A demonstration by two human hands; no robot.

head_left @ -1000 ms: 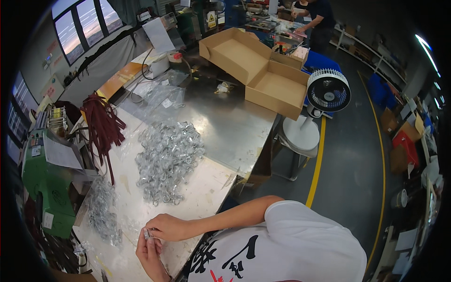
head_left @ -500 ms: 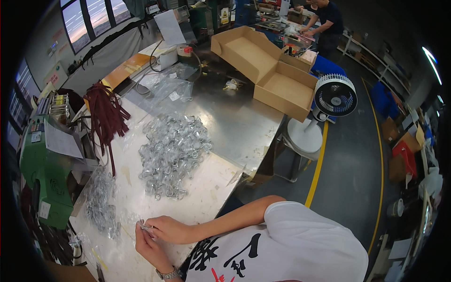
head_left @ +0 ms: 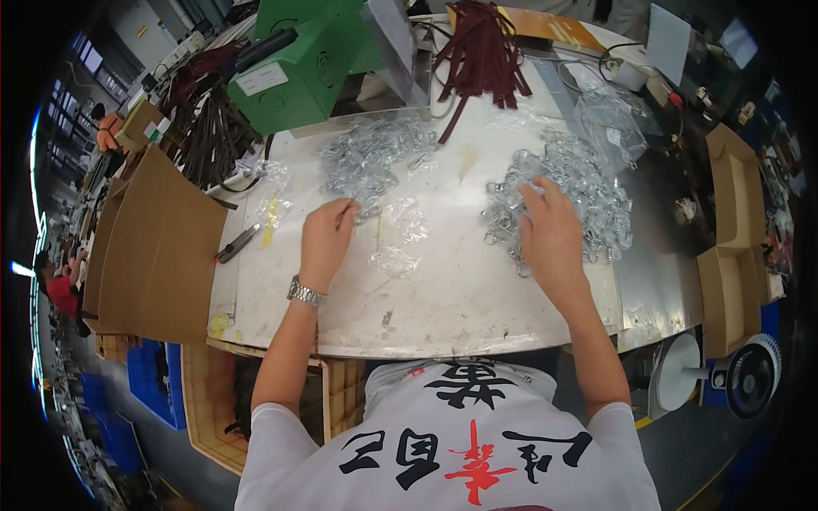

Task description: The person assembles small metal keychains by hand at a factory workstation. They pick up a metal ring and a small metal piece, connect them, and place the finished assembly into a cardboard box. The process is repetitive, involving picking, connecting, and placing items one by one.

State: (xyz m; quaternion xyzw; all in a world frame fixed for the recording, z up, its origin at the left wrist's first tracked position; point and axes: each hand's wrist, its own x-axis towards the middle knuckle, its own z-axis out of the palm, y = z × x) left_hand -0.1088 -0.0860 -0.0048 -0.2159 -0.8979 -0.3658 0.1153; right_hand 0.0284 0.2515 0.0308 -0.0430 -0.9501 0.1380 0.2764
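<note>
My left hand (head_left: pixel 325 243), with a metal-band watch (head_left: pixel 307 292) at the wrist, is at the near edge of the left pile of small metal pieces in clear plastic (head_left: pixel 366 157). Its thumb and forefinger are pinched together; whatever lies between them is too small to make out. My right hand (head_left: pixel 552 234) reaches over the larger right pile of metal ring hardware in clear plastic (head_left: pixel 601 200). Its thumb and fingers are apart, fingertips touching or just above the pieces. Between the piles, crumpled clear plastic bags (head_left: pixel 400 234) lie on the white tabletop (head_left: pixel 443 298).
A utility knife (head_left: pixel 237 244) lies near a brown cardboard box (head_left: pixel 158 247) on the left. Behind the left pile stands a green machine (head_left: pixel 294 72). Dark red straps (head_left: pixel 481 55) hang beyond the table's middle. An open carton (head_left: pixel 733 247) and a fan (head_left: pixel 750 379) are at the right.
The view has swung left. My hands, earlier together around a small metal piece, have come apart: the left is by the left pile, the right over the right pile.
</note>
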